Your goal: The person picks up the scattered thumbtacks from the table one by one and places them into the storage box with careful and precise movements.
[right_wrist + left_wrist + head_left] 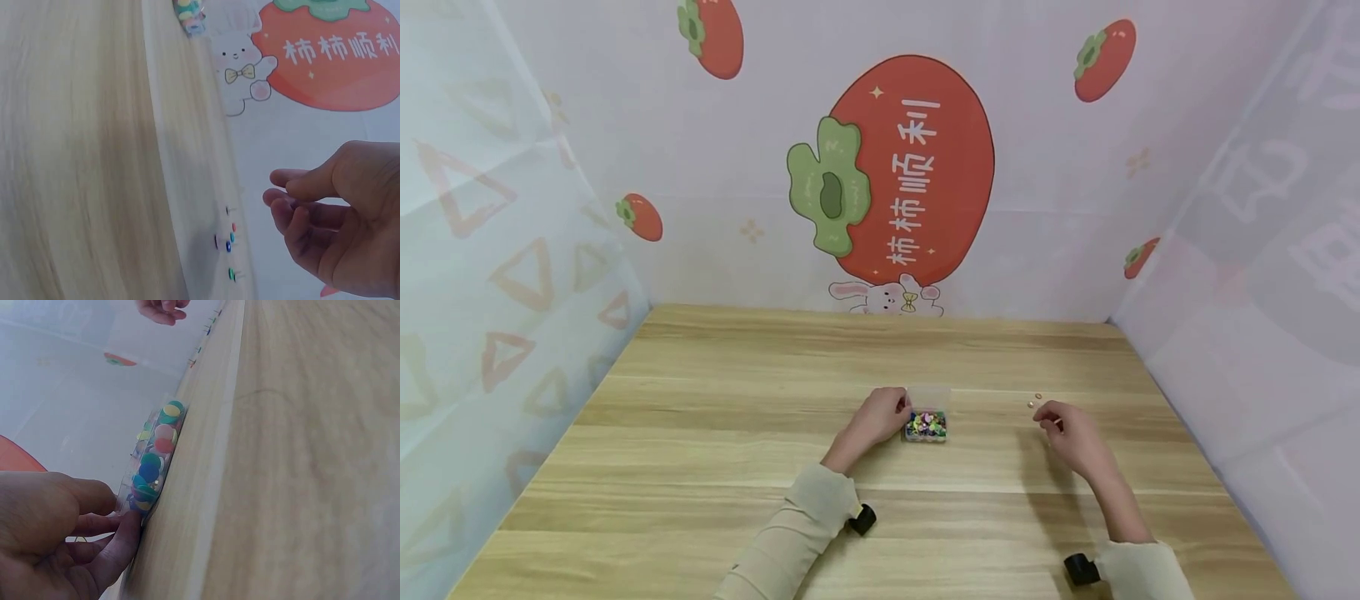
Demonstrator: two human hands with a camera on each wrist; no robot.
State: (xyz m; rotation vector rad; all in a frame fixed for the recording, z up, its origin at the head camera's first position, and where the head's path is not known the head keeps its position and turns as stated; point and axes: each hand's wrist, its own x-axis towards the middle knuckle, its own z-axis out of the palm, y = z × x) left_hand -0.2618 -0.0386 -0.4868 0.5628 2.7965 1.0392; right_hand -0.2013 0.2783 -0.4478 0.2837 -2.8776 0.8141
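A small clear plastic box (927, 427) full of colourful flat-headed thumbtacks (164, 431) sits on the table, its transparent lid (928, 397) laid back. My left hand (880, 412) pinches the box's left end between thumb and fingers. Off to the right, my right hand (1075, 433) hovers above the table with loosely bent fingers; nothing shows between them. Several loose thumbtacks (229, 246) stand near it, heads down and pins up in the right wrist view. From the head only a couple of these are plain, just beyond the fingertips.
The wood-grain table (737, 400) is bounded by a printed backdrop (730, 150) behind and hanging sheets on the left and right. Black wrist cameras (862, 520) are strapped at both sleeves.
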